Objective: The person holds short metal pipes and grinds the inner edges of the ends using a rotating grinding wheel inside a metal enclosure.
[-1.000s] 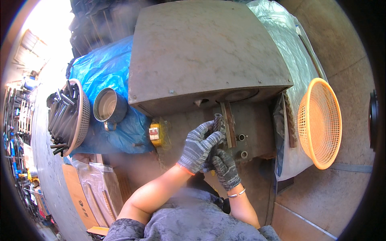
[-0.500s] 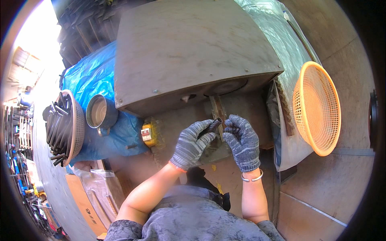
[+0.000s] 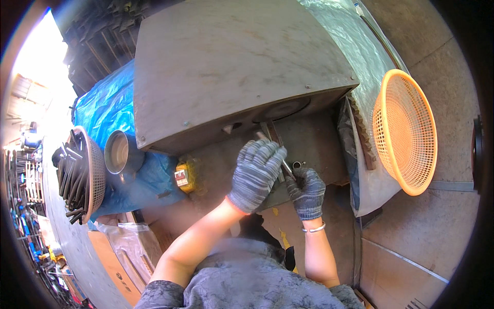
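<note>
Left hand (image 3: pixel 256 174): your gloved fingers curl over the thin metal rod (image 3: pixel 286 168).
Right hand (image 3: pixel 307 192): closed around the rod's lower end, just beside your left.

Machine housing (image 3: pixel 226 67): dull, scuffed grey metal. Gloves on left hand (image 3: pixel 256 175) and right hand (image 3: pixel 307 193): grey knitted cloth. Basket (image 3: pixel 406 131): orange plastic mesh. Tarpaulin (image 3: pixel 110 108): glossy blue plastic sheet.

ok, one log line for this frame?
left hand: on thin metal rod | right hand: at rod's lower end | site: machine bed under grey metal housing | nearby: orange basket
</note>
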The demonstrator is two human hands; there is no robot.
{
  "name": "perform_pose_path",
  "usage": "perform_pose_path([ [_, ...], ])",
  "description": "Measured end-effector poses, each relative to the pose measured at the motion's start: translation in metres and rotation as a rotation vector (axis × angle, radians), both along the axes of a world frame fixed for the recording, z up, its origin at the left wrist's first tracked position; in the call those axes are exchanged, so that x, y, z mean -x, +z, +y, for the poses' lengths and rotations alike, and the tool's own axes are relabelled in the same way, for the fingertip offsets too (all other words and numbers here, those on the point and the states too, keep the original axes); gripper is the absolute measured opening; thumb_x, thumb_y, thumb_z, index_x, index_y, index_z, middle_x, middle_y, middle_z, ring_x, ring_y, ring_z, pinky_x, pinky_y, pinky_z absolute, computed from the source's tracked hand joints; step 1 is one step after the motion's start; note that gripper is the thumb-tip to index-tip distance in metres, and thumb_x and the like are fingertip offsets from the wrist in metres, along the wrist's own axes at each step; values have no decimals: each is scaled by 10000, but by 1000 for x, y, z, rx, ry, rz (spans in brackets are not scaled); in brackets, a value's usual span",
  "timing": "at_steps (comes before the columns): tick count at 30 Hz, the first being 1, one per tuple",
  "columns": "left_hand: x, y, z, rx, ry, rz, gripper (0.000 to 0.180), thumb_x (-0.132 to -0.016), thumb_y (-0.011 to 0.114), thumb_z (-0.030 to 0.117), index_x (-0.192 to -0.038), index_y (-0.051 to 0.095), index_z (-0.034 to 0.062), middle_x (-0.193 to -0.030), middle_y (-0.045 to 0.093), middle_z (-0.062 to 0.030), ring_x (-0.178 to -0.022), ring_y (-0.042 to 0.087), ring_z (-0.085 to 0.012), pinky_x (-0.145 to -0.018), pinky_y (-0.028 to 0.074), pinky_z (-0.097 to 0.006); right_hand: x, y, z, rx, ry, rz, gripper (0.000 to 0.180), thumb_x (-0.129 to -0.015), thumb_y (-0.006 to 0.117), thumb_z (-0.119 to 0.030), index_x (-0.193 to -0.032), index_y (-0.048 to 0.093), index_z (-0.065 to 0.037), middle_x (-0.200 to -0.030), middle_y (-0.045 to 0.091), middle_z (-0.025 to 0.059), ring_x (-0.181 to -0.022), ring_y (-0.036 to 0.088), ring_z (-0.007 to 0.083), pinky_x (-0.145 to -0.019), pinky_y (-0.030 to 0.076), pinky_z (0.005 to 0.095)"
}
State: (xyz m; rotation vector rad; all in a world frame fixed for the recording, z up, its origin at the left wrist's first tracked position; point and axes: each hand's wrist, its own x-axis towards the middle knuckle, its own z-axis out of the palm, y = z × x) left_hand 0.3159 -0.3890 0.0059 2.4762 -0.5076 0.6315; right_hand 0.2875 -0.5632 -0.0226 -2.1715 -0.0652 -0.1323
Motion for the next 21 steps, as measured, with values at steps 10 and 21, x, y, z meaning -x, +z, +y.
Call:
perform_pose_path([
  [10,-23,-94,-22,803,329,953,639,-832,711,200,-1355,394,15,-1174,592,-171,-1042,582,-259,-910,473,-363,-13,-59,17,259,-57,-265,208,-693,767,-155,-857,662,-81,-851,632,125,-786,615,326,-718,505,405],
  [21,-31,-106,-31,1080,143,967,403,-843,683,83,-1212,526,36,-1082,639,-79,-980,596,-174,-884,483,-318,-35,-37,-4,413,273,-219,171,-740,673,-80,-906,706,-104,-853,629,107,-778,605,301,-670,498,402],
])
